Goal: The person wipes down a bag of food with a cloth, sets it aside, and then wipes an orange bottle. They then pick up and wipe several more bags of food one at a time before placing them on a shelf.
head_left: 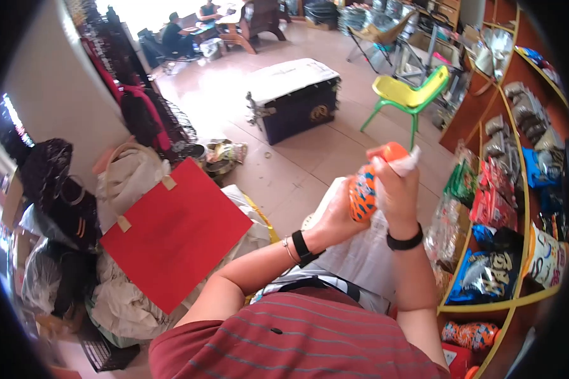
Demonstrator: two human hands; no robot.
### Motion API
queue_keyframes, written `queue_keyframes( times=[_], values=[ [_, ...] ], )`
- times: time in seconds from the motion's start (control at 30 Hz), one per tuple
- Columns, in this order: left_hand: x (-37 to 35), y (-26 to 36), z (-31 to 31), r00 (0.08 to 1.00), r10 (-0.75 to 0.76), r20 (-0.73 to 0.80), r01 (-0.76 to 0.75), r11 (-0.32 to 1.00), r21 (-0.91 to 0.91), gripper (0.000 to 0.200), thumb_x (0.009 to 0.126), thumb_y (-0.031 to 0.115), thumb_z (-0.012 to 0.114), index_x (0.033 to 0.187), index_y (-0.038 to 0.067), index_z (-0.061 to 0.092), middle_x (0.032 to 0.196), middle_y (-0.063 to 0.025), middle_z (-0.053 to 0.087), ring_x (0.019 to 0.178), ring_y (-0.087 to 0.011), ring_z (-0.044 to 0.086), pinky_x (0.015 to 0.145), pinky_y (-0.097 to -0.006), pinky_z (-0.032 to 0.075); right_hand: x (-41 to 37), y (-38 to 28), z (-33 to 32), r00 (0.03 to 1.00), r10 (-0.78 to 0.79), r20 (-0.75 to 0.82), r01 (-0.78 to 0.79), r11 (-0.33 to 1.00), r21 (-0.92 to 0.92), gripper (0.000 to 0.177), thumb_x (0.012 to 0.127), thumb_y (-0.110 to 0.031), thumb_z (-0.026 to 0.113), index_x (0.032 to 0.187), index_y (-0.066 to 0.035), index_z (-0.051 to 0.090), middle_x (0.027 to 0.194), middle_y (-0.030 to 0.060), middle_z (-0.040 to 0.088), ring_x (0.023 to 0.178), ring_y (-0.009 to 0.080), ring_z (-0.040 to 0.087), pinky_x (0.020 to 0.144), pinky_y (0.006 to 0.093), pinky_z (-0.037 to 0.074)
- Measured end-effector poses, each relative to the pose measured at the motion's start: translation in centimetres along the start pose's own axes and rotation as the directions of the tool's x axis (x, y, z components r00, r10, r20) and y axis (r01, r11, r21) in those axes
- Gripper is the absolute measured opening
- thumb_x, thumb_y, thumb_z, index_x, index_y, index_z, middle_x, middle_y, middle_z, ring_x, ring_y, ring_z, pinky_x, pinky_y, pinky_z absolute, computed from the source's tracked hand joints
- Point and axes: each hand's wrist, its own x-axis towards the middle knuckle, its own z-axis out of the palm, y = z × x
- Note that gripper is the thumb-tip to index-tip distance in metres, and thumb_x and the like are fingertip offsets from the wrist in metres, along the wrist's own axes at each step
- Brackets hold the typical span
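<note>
An orange bottle (362, 197) with a dark blue and white pattern is raised, tilted, in front of my chest. My left hand (336, 220) is wrapped around its lower part. Near the bottle's orange cap (395, 151), the fingers of my right hand (398, 189) are closed on a crumpled white tissue (407, 163). The tissue lies against the cap end. Whether the fingers themselves touch the cap is hidden.
Shelves with yellow edges (517, 302) hold snack bags on the right, with a similar orange bottle (469, 335) low down. A red board (177, 237) lies over bags at left. Ahead stand a dark chest (300, 114) and a green-yellow chair (406, 95). People sit far back.
</note>
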Motion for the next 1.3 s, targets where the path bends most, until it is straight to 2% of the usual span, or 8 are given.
queue_keyframes(
  times=[0.27, 0.33, 0.47, 0.63, 0.93, 1.13, 1.2, 1.3],
  values=[
    [2.2, -4.2, 2.5, 0.98, 0.015, -0.198, -0.022, 0.999, -0.036, 0.087, 0.077, 0.007, 0.089, 0.142, 0.001, 0.033, 0.134, -0.0135, 0.057, 0.123, -0.0199, 0.059, 0.104, -0.037, 0.051, -0.6, 5.5, -0.8, 0.973, -0.227, -0.046, 0.205, 0.937, -0.282, 0.055, 0.092, -0.021, 0.081, 0.136, 0.001, 0.056, 0.121, 0.0112, 0.068, 0.103, 0.019, 0.068, 0.091, 0.0319, 0.054],
    [2.3, -2.5, 1.8, 0.965, -0.184, -0.187, 0.171, 0.982, -0.079, 0.085, 0.076, 0.006, 0.089, 0.141, -0.001, 0.033, 0.128, -0.0126, 0.061, 0.116, -0.0195, 0.063, 0.098, -0.0355, 0.054, -0.3, 6.4, -2.0, 0.991, 0.073, 0.114, -0.111, 0.922, 0.37, 0.054, 0.104, -0.032, 0.066, 0.144, 0.002, 0.051, 0.134, 0.0152, 0.063, 0.12, 0.0198, 0.062, 0.104, 0.0318, 0.048],
    [3.0, -2.9, 1.1, 0.961, -0.161, -0.226, 0.162, 0.987, -0.01, 0.078, 0.076, 0.011, 0.088, 0.135, -0.002, 0.039, 0.117, -0.0132, 0.065, 0.107, -0.0201, 0.067, 0.091, -0.0356, 0.056, -0.7, 6.5, -5.4, 0.932, 0.194, 0.307, -0.361, 0.585, 0.726, 0.068, 0.111, -0.054, 0.037, 0.153, -0.001, 0.044, 0.148, 0.0189, 0.055, 0.14, 0.0289, 0.051, 0.121, 0.0447, 0.037],
    [3.4, -2.8, 1.0, 0.949, -0.194, -0.25, 0.21, 0.977, 0.039, 0.076, 0.074, 0.018, 0.089, 0.132, 0.0, 0.043, 0.106, -0.0085, 0.062, 0.093, -0.0177, 0.064, 0.082, -0.0344, 0.056, -1.0, 6.7, -6.6, 0.925, 0.267, 0.27, -0.377, 0.565, 0.734, 0.067, 0.109, -0.053, 0.037, 0.153, -0.003, 0.045, 0.148, 0.0192, 0.055, 0.139, 0.0306, 0.052, 0.118, 0.0483, 0.039],
    [3.7, -2.6, 1.0, 0.947, -0.269, -0.175, 0.259, 0.963, -0.082, 0.077, 0.075, 0.015, 0.089, 0.135, -0.001, 0.042, 0.109, -0.007, 0.063, 0.095, -0.0147, 0.064, 0.082, -0.0318, 0.056, -0.9, 8.1, -7.5, 0.92, 0.287, 0.268, -0.392, 0.653, 0.648, 0.066, 0.11, -0.054, 0.036, 0.15, -0.003, 0.048, 0.143, 0.0175, 0.058, 0.13, 0.0264, 0.056, 0.11, 0.0461, 0.046],
    [3.5, -2.1, 1.7, 0.982, -0.151, -0.117, 0.144, 0.987, -0.068, 0.084, 0.077, 0.015, 0.089, 0.142, -0.003, 0.038, 0.12, -0.0097, 0.061, 0.107, -0.0158, 0.062, 0.093, -0.0324, 0.054, -0.1, 8.1, -6.0, 0.932, 0.356, -0.076, -0.325, 0.908, 0.262, 0.051, 0.108, -0.047, 0.054, 0.125, 0.0, 0.059, 0.1, 0.0096, 0.071, 0.087, 0.0161, 0.068, 0.078, 0.0301, 0.056],
    [3.4, -2.7, 2.0, 0.969, -0.193, -0.156, 0.188, 0.981, -0.046, 0.088, 0.077, 0.017, 0.09, 0.144, -0.003, 0.036, 0.123, -0.0108, 0.061, 0.111, -0.0165, 0.062, 0.097, -0.0334, 0.053, 0.8, 8.8, -5.8, 0.974, 0.001, -0.225, -0.034, 0.989, -0.141, 0.04, 0.105, -0.04, 0.064, 0.11, -0.001, 0.059, 0.082, 0.0004, 0.063, 0.07, 0.0081, 0.059, 0.062, 0.0263, 0.05],
    [3.6, -2.8, 1.9, 0.974, -0.167, -0.152, 0.176, 0.983, 0.052, 0.091, 0.077, 0.017, 0.09, 0.146, -0.003, 0.034, 0.124, -0.0109, 0.061, 0.112, -0.0171, 0.062, 0.098, -0.0332, 0.053, 1.3, 7.8, -5.6, 0.968, -0.015, -0.251, -0.014, 0.993, -0.113, 0.033, 0.105, -0.036, 0.065, 0.107, -0.004, 0.056, 0.083, -0.0026, 0.059, 0.071, 0.0053, 0.053, 0.061, 0.0258, 0.045]
  ],
)
